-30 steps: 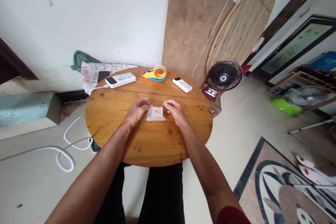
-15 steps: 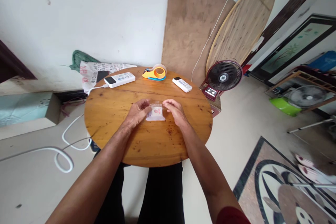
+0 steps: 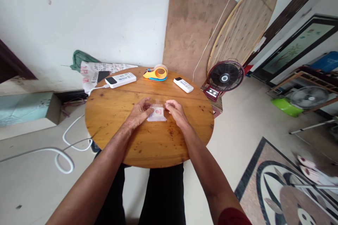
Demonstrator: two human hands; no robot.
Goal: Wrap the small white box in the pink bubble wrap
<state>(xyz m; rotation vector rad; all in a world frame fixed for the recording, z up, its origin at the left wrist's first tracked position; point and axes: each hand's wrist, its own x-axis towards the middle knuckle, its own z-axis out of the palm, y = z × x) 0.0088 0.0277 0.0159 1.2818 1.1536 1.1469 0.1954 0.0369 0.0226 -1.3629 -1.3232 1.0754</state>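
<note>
A small clear plastic packet (image 3: 157,113) with a white label and red print lies on the round wooden table (image 3: 153,149). My left hand (image 3: 139,114) grips its left side, the thumb pressed on the edge and the fingers curled behind. Off the packet's upper right corner, my right hand (image 3: 176,111) has thumb and forefinger pinched together. Something see-through seems to stretch between the two hands along the packet's top, but what the right fingers hold is too small to make out.
An orange and blue tape dispenser (image 3: 156,73) sits at the table's back. White devices with dark screens lie on either side, a larger one (image 3: 120,80) with a cable and a smaller one (image 3: 183,85). A fan (image 3: 224,77) stands beyond the right edge.
My right hand has shifted very slightly to the right, away from the packet. My left hand and the packet stay almost in place.
</note>
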